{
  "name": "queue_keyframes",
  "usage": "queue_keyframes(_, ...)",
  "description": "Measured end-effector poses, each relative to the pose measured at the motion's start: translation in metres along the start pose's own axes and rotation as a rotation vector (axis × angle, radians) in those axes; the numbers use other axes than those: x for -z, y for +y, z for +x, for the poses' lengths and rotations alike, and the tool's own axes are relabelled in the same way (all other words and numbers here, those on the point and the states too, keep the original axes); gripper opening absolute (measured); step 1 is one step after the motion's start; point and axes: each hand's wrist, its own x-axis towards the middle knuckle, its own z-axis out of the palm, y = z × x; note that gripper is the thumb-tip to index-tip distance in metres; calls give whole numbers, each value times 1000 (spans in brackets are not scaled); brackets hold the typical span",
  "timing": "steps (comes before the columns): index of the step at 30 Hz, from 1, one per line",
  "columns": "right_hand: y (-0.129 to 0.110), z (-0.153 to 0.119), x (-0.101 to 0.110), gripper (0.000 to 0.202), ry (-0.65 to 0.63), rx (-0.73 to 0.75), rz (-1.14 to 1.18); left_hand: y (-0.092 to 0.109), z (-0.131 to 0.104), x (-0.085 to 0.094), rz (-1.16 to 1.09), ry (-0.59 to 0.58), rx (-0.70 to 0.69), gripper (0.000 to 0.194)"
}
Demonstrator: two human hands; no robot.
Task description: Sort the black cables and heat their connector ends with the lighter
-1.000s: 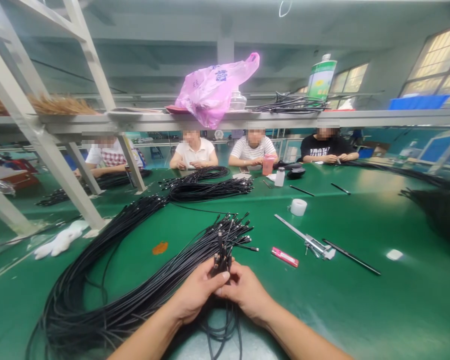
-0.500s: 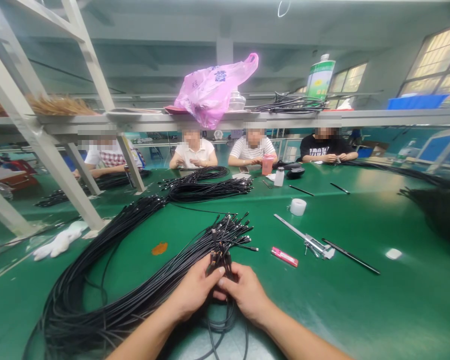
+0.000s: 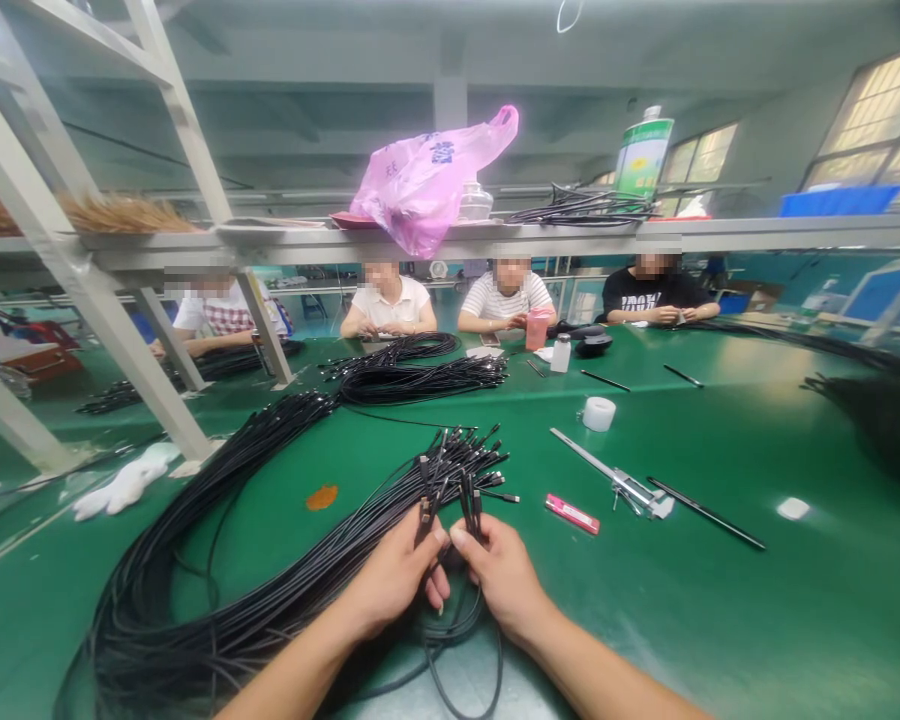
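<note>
My left hand (image 3: 401, 565) is closed round several black cables, their plug ends (image 3: 424, 508) pointing up above the fingers. Just to its right, my right hand (image 3: 499, 570) pinches another small group of black cables, whose plugs (image 3: 471, 495) also stand upright. Both thumbs are close together, with a narrow gap between the two groups. Loops of cable (image 3: 487, 690) hang below the hands. A large bundle of black cables (image 3: 270, 590) curves across the green table (image 3: 690, 610) on the left, its connector ends (image 3: 465, 455) fanned out just beyond my hands.
Right of my hands lie a red-pink box (image 3: 572, 513), a caliper (image 3: 622, 480), a black rod (image 3: 709, 515) and a white roll (image 3: 598, 413). A metal shelf (image 3: 555, 238) spans above. Several people sit across the table. White gloves (image 3: 124, 485) lie left.
The hands have moved slightly apart at the top, and the cable ends between them have split into two groups, one in each hand. The view has shifted slightly.
</note>
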Motion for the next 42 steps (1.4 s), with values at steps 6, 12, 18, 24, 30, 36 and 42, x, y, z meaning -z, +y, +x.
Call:
queue_keyframes(6, -1, 4, 6, 50, 52, -26, 19, 8, -6, -4, -78, -97, 55, 39)
queue_keyframes(12, -3, 1, 2, 56, 24, -121, 30, 14, -5, 7, -271, -134, 73, 47)
queue_keyframes(18, -10, -11, -3, 53, -202, -169, 71, 17, -2, 11, -294, -3, 29, 40)
queue_keyframes(24, -9, -18, -9, 52, -349, -171, -7, 17, -5, 3, -294, -69, 27, 46)
queue_keyframes(30, -10, -21, -11, 46, -350, -125, -96, 7, -3, -3, -213, 9, 38, 43)
queue_keyframes(36, -8, -20, -10, 50, -350, -90, -165, 6, 0, 1, -168, 97, -1, 46)
queue_keyframes(42, -15, -23, -10, 43, -380, -111, -222, 9, 0, 2, -214, 113, -2, 44)
